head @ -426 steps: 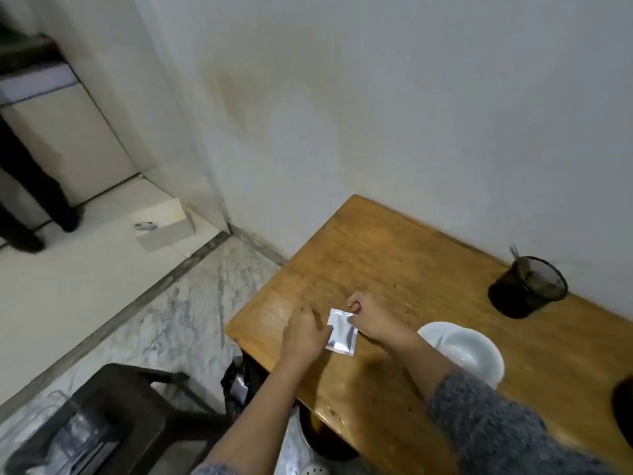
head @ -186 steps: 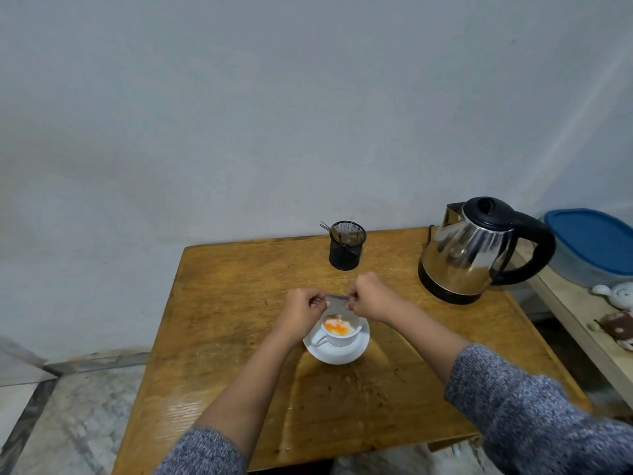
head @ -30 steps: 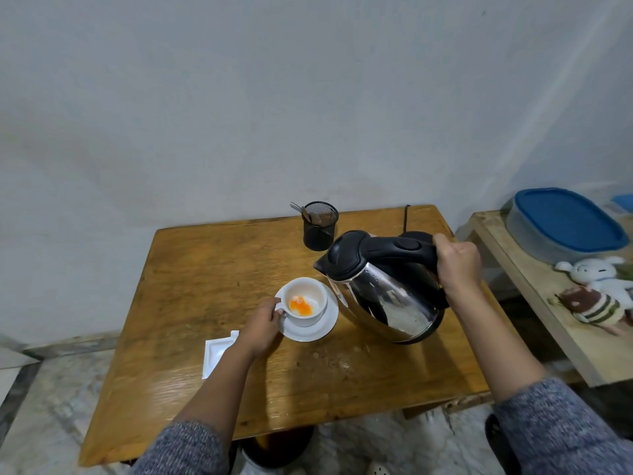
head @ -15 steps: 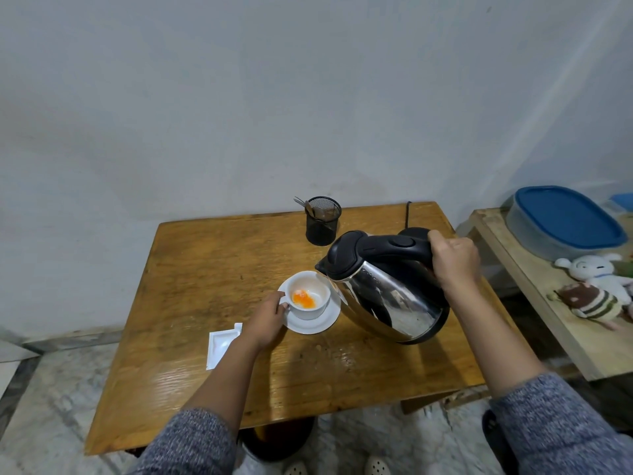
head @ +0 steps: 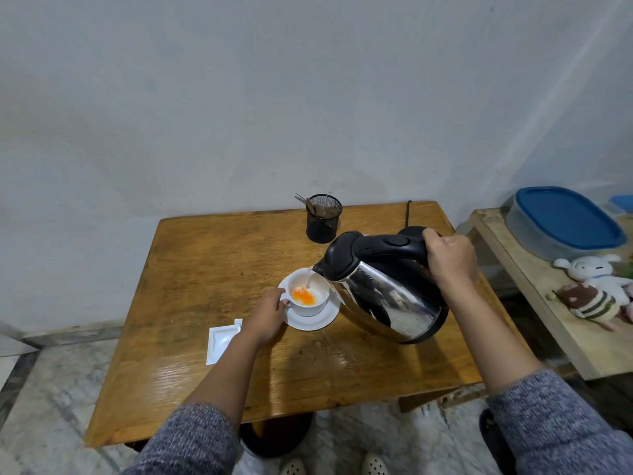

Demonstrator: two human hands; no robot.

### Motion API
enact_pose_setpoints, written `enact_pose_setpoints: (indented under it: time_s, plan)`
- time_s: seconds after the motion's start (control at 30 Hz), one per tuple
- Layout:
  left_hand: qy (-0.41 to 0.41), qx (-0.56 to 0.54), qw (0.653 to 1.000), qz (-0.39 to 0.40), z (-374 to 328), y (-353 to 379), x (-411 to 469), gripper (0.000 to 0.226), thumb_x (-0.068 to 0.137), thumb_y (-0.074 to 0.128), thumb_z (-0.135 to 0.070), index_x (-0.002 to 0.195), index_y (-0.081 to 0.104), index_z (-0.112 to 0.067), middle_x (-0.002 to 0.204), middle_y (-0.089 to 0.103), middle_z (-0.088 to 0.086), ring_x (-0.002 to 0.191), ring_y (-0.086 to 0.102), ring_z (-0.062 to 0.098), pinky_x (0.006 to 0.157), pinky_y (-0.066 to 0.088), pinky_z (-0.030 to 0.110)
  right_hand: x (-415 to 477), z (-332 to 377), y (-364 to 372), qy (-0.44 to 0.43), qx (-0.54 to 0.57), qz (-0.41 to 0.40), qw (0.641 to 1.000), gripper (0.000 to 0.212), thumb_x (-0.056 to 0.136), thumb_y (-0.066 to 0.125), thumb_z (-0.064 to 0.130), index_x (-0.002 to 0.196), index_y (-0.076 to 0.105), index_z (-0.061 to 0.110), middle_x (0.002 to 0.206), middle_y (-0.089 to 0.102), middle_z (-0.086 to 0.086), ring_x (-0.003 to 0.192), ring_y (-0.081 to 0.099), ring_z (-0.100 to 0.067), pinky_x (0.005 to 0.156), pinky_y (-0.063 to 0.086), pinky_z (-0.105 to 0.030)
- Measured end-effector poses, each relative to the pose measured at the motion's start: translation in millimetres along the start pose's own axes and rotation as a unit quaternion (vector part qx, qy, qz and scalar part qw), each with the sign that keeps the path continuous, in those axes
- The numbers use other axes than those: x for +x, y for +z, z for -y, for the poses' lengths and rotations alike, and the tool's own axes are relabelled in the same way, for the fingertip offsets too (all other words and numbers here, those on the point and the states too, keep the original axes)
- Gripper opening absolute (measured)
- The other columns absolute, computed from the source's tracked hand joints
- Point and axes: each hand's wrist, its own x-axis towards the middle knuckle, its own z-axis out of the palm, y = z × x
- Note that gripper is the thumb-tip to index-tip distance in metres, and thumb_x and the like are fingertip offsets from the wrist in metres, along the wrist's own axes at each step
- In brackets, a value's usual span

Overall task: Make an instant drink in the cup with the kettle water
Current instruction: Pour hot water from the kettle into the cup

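Note:
A white cup with orange powder in it stands on a white saucer in the middle of the wooden table. My left hand grips the cup's handle at its left side. My right hand holds the black handle of the steel kettle, which is tilted left with its spout over the cup. A thin stream of water falls from the spout into the cup.
An opened white sachet lies left of my left hand. A black mesh holder with spoons stands at the table's back edge. To the right, a lower bench carries a blue-lidded container and soft toys.
The kettle has tipped further toward the cup and water now runs from the spout into it. My left hand stays on the cup handle.

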Motion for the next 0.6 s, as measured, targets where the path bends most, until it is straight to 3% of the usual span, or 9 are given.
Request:
enact_pose_setpoints:
  time_s: [0.6]
  plan:
    - [-0.003, -0.009, 1.000, -0.008, -2.8, 2.7, -0.5, 0.036, 0.096, 0.039, -0.017, 0.132, 0.044, -0.011, 0.138, 0.049, 0.013, 0.124, 0.047, 0.029, 0.102, 0.039, 0.040, 1.0, -3.1, -1.5, -0.018, -0.007, 0.006, 1.000, 0.043, 0.083, 0.051, 0.030, 0.045, 0.045, 0.011, 0.053, 0.045, -0.010, 0.051, 0.041, -0.024, 0.050, 0.029, -0.029]
